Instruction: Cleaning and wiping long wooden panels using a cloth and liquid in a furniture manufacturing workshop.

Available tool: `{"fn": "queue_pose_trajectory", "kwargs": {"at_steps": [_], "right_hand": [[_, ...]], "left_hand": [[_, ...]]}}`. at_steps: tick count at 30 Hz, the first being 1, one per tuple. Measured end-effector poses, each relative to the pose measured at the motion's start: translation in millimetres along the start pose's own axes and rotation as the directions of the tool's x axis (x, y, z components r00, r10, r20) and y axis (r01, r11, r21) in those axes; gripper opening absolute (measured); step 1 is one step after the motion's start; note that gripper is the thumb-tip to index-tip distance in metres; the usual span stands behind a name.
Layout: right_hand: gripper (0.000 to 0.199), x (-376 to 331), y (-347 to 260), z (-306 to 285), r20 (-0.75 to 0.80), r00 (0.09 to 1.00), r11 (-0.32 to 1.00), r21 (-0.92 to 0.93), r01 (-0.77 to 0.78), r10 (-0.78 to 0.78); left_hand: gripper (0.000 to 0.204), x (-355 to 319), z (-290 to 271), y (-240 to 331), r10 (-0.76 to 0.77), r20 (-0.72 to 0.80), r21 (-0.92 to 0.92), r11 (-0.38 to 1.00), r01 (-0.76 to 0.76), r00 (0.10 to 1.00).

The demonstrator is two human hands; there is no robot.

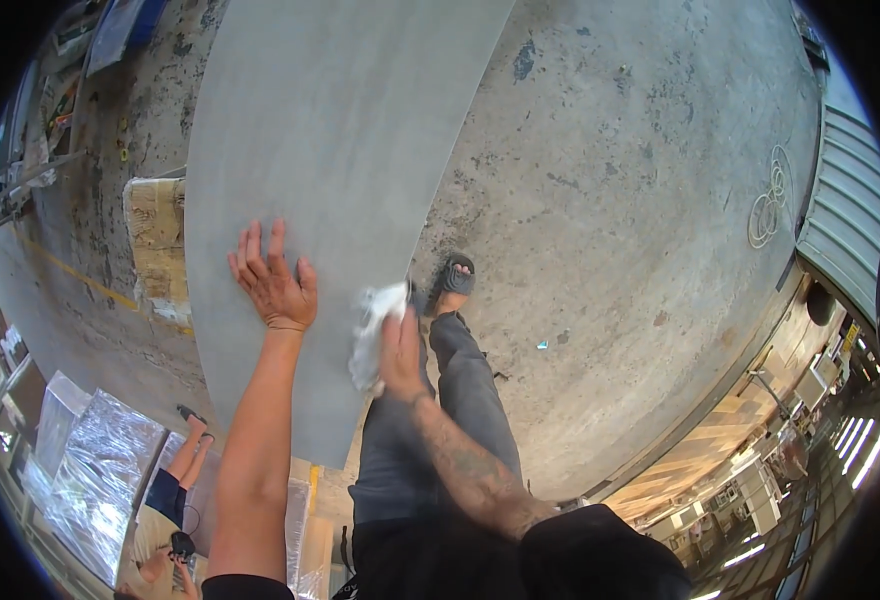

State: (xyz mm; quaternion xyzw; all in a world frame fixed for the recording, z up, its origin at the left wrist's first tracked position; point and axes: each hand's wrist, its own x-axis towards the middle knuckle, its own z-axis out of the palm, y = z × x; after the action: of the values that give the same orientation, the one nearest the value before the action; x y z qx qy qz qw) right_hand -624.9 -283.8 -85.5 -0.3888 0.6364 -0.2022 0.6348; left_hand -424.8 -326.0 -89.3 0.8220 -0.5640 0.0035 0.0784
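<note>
Your left hand (282, 293) lies spread and empty on the grey panel (330, 130), whose long axis runs roughly twelve to six. At four o'clock from that hand, nearer the three-o'clock edge, your right hand (400, 358) holds the white cloth (366, 350) under nearly straight fingers.

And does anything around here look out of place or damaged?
A small bluish scrap lies by itself on the concrete floor to the right, like dropped litter. Farther right, a pale cord or hose lies in loose loops. The grey panel shows no clear damage.
</note>
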Motion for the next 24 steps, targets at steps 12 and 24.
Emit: {"fn": "queue_pose_trajectory", "kwargs": {"at_steps": [12,24], "right_hand": [[0.058,400.5,-272.0,-78.7,-0.291,0.951,0.911,0.355,0.212,-0.108],[0.035,164.8,-131.9,-27.9,-0.175,0.980,0.984,0.139,0.114,-0.089]], "left_hand": [[0.063,-8.6,0.4,4.6,0.020,0.046,-0.015,1.000,-0.020,0.999],[0.061,-6.3,-8.8,-8.0,0.023,0.068,0.006,1.000,-0.023,0.997]]}}
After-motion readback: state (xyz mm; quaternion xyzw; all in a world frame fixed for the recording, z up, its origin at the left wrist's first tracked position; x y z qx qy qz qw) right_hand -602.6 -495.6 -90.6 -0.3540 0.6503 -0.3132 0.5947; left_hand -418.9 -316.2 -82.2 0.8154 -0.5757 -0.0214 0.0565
